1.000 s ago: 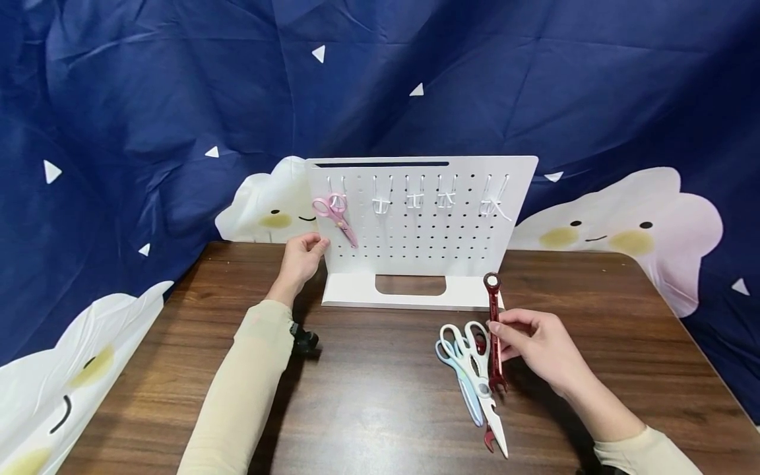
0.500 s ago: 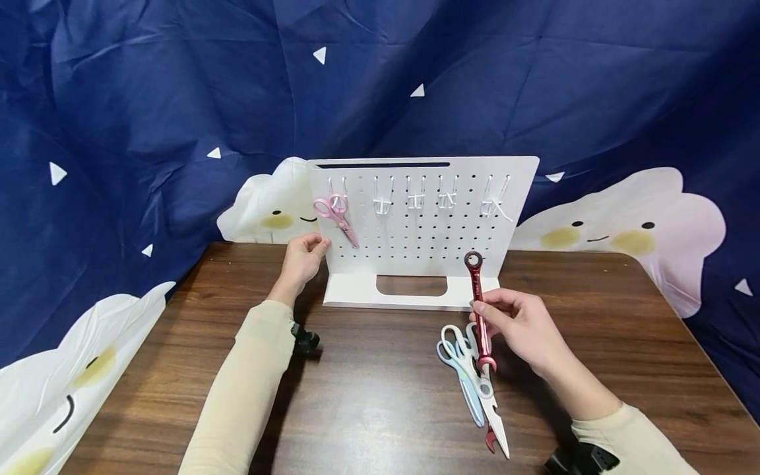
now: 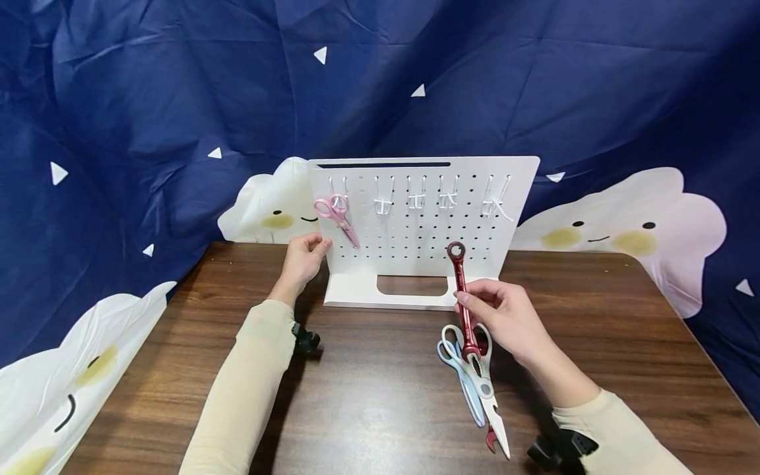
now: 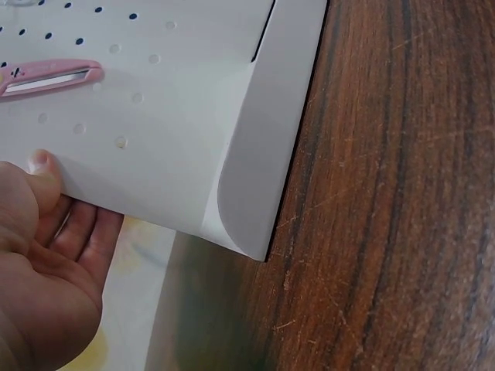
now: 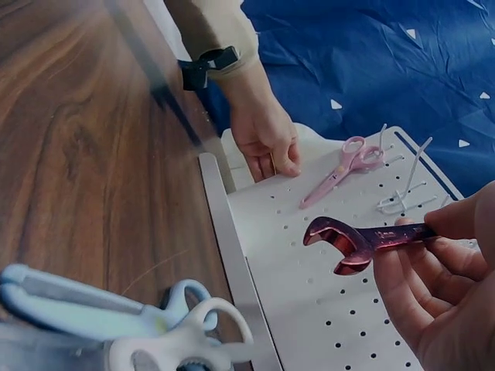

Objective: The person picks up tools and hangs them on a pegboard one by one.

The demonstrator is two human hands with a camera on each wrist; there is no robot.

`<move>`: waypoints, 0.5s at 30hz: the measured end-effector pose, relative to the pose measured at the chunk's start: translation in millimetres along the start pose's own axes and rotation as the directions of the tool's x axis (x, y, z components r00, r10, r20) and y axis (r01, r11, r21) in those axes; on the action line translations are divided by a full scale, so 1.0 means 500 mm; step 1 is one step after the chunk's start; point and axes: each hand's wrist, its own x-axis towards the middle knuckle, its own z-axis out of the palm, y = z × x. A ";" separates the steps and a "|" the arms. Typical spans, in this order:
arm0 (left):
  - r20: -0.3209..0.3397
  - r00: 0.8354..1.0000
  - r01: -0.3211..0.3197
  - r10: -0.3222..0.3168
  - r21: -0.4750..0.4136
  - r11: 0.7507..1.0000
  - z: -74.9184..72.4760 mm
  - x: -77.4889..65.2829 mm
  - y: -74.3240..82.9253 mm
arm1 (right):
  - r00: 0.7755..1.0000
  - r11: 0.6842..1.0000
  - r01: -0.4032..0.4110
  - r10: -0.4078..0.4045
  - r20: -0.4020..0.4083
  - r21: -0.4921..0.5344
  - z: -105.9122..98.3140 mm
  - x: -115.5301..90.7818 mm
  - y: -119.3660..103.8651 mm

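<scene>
My left hand (image 3: 299,264) pinches the left edge of a white pegboard (image 4: 178,139), thumb in front and fingers behind. My right hand (image 3: 505,313) holds a dark red combination wrench (image 3: 460,290) between thumb and fingers, ring end up. In the right wrist view the wrench's open end (image 5: 354,246) faces away from the palm. Pink scissors (image 3: 346,227) hang from the leftmost hook on the board. Below the raised wrench lie white kitchen scissors (image 3: 497,422) across light blue scissors (image 3: 472,399). A second red wrench (image 3: 491,441) is mostly hidden under them.
Several white wire hooks, among them one at the right (image 3: 493,206), stick out along the board's upper part. The board's base (image 3: 350,290) stands on a brown wooden table (image 3: 356,382). A dark blue cloth (image 3: 368,79) with clouds hangs behind.
My right hand has moved left and upward with the wrench, from beside the white scissors to over their handles, toward the pegboard. The left hand stays on the board's edge.
</scene>
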 end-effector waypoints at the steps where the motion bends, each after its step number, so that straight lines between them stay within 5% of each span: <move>1: 0.001 1.000 -0.001 0.001 -0.003 1.000 0.000 0.001 -0.001 | 1.000 1.000 0.000 0.000 -0.002 -0.004 0.002 0.003 -0.002; 15: 0.006 1.000 -0.012 0.012 0.001 1.000 0.000 0.005 -0.006 | 1.000 0.999 0.018 -0.018 0.012 0.031 0.034 0.034 -0.020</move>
